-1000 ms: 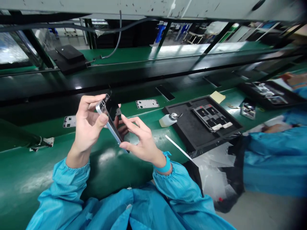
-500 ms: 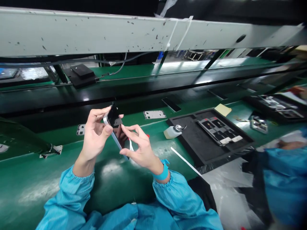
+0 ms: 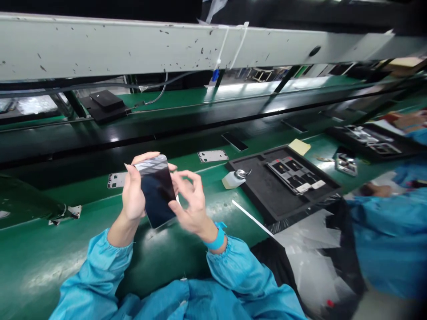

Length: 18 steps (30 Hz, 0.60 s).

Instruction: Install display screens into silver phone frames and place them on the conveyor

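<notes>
A smartphone (image 3: 157, 193) with a dark, glossy screen is held up over the green bench, its screen facing me. My left hand (image 3: 133, 191) grips it along the left edge, with the fingers behind it and the thumb at the side. At the right edge, my right hand (image 3: 191, 202) has its thumb against the phone's side and its fingers bent; the fingertips are partly blurred. Something white, too hidden to name, shows between the phone and my right fingers. A pale phone frame plate (image 3: 116, 180) lies behind my left hand.
Right of my hands stand a dispenser bottle (image 3: 234, 178) and a black foam tray (image 3: 263, 195) bearing phone parts (image 3: 293, 175). Another plate (image 3: 212, 156) and a dark phone screen (image 3: 235, 142) lie farther back. A co-worker's blue sleeve (image 3: 390, 235) is at the right. A painted beam (image 3: 100, 46) crosses above.
The phone has turned from nearly edge-on so that its screen faces me. My left thumb has shifted from the screen side to the edge. The view has swung slightly right.
</notes>
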{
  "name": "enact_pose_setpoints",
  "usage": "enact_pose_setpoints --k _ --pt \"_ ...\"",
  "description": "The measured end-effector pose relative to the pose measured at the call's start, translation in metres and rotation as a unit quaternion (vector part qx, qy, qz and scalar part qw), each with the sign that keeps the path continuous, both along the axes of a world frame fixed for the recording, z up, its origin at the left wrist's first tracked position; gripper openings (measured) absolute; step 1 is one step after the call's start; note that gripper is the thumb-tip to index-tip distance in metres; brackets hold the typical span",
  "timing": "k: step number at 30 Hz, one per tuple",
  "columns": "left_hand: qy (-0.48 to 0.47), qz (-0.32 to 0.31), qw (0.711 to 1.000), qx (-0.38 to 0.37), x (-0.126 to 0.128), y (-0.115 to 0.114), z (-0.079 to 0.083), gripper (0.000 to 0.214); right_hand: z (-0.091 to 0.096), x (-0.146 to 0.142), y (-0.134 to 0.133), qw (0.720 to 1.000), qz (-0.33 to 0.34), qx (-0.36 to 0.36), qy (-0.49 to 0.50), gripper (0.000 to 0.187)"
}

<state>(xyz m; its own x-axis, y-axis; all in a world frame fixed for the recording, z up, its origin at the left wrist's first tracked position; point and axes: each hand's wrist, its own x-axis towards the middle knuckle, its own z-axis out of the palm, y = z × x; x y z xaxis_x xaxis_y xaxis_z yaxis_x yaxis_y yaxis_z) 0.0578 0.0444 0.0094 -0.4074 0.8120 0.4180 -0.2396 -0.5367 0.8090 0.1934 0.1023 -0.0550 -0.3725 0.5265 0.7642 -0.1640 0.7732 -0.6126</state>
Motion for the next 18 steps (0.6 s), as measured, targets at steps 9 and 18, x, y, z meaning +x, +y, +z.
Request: enact_pose_setpoints --k 9,18 --pt "0.061 -0.018 0.996 -0.070 0.013 -0.016 0.003 0.060 0.056 0.013 0.006 0.922 0.184 -0.335 -0.065 0.073" --pt "0.140 0.036 0.988 -0.051 0.023 -0.022 0.001 0.052 0.075 0.017 0.003 0.942 0.166 -0.286 -0.054 0.073"
